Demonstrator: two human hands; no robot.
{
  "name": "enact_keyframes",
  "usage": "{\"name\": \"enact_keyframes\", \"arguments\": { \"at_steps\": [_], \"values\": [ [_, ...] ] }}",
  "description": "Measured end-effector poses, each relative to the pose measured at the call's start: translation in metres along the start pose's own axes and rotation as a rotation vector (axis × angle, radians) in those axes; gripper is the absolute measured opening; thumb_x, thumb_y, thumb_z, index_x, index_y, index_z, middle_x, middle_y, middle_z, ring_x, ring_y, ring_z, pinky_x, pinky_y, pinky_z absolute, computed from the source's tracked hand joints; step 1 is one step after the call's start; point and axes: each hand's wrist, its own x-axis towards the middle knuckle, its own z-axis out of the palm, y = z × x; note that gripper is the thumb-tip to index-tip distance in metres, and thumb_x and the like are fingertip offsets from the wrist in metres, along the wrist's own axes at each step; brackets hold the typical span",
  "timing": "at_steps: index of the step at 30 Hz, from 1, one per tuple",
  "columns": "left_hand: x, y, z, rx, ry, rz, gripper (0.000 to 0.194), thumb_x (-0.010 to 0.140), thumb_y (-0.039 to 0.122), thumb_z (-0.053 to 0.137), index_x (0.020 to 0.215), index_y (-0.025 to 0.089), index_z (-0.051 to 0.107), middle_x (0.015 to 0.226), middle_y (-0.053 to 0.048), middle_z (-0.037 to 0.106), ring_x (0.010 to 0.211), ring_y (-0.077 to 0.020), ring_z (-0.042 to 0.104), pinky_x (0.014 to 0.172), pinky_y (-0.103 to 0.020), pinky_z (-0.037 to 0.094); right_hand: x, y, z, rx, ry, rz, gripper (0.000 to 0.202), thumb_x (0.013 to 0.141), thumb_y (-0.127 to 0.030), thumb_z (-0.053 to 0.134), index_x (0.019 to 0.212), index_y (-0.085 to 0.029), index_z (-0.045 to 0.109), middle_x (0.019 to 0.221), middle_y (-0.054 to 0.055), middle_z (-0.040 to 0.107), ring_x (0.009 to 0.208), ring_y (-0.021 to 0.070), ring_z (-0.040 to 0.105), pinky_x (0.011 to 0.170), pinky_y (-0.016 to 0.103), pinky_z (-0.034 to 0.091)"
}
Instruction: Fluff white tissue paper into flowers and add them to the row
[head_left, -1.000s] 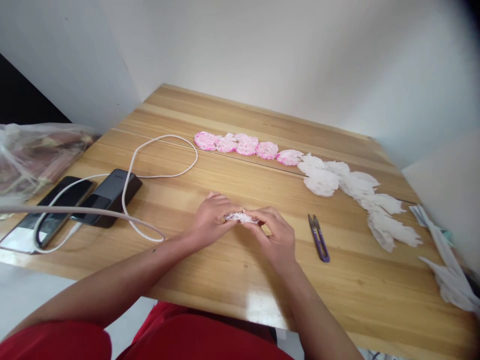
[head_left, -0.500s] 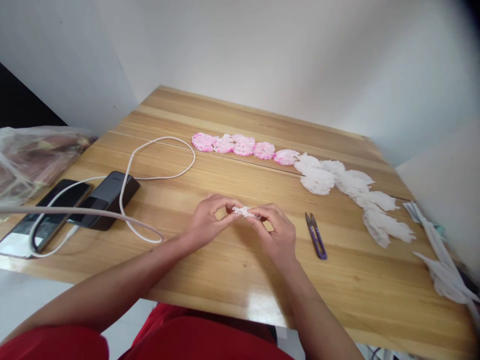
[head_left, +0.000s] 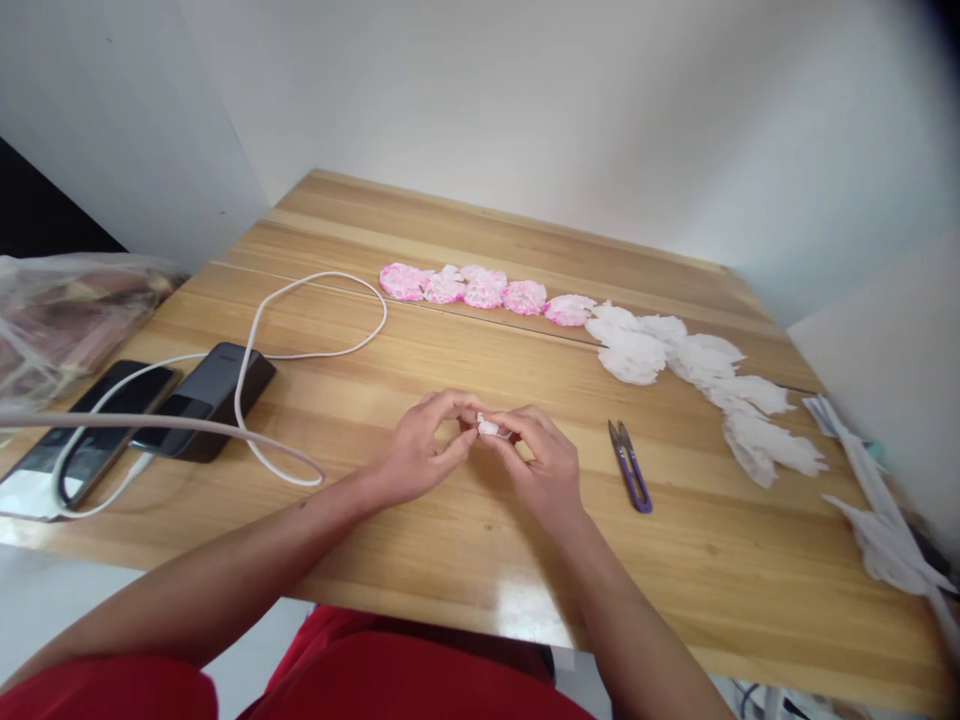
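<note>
Wad (head_left: 490,427), small and white, is sitting near the centre of the frame: the right hand (head_left: 546,462) is pinching it with thumb and fingers, and the left hand (head_left: 421,450) is arching around a gap, its thumb and forefinger tips nipping the other end. The hands are covering most of the wad — its shape is proving hard to make out. At the left edge, the frame is cutting off a plastic bag (head_left: 67,320), and a cable (head_left: 150,421) is partly hiding a phone (head_left: 131,396)
</note>
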Motion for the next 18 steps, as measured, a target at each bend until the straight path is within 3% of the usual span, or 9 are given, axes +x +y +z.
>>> {"name": "enact_keyframes", "arguments": {
  "at_steps": [5,9,12,15,18],
  "values": [
    [0.001,0.002,-0.002,-0.036,-0.009,0.022,0.026,0.087,0.017,0.053,0.113,0.017,0.048,0.088,-0.003,0.066,0.092,-0.0167,0.061,0.091,-0.033,0.043,0.002,0.0,-0.005,0.01,0.046,0.061,0.01,0.085,-0.017,0.059,0.091,-0.022,0.065,0.082,0.002,0.062,0.074,0.0122,0.057,0.066,0.026,0.047],
    [0.007,-0.003,-0.004,0.088,0.058,0.012,0.024,0.091,0.024,0.051,0.113,0.017,0.054,0.093,-0.005,0.064,0.089,-0.0171,0.06,0.085,-0.032,0.045,0.008,0.003,-0.011,0.217,0.121,0.301,0.006,0.082,-0.025,0.063,0.084,-0.021,0.065,0.077,0.0,0.06,0.063,0.0096,0.055,0.056,0.023,0.045],
    [0.009,-0.008,-0.003,0.265,-0.025,0.067,0.03,0.091,0.032,0.052,0.117,0.016,0.054,0.107,-0.009,0.063,0.1,-0.0215,0.056,0.088,-0.037,0.042,0.01,0.004,-0.011,0.395,0.137,0.44,0.011,0.079,-0.03,0.065,0.081,-0.019,0.065,0.073,-0.001,0.061,0.053,0.0075,0.052,0.049,0.021,0.044],
    [0.007,-0.008,0.0,0.412,-0.115,0.134,0.04,0.086,0.039,0.06,0.118,0.015,0.054,0.113,-0.01,0.061,0.103,-0.0242,0.053,0.089,-0.039,0.041,0.01,0.002,-0.007,0.46,0.127,0.487,0.014,0.077,-0.032,0.066,0.08,-0.018,0.065,0.068,-0.001,0.061,0.051,0.0072,0.052,0.048,0.02,0.044],
    [0.004,-0.003,0.004,0.514,-0.125,0.153,0.034,0.085,0.039,0.061,0.108,0.014,0.059,0.112,-0.011,0.061,0.103,-0.0253,0.052,0.089,-0.04,0.04,0.007,0.001,-0.001,0.473,0.09,0.505,0.016,0.077,-0.033,0.066,0.08,-0.017,0.065,0.065,-0.001,0.06,0.051,0.0077,0.052,0.048,0.02,0.045]
  ]
}}
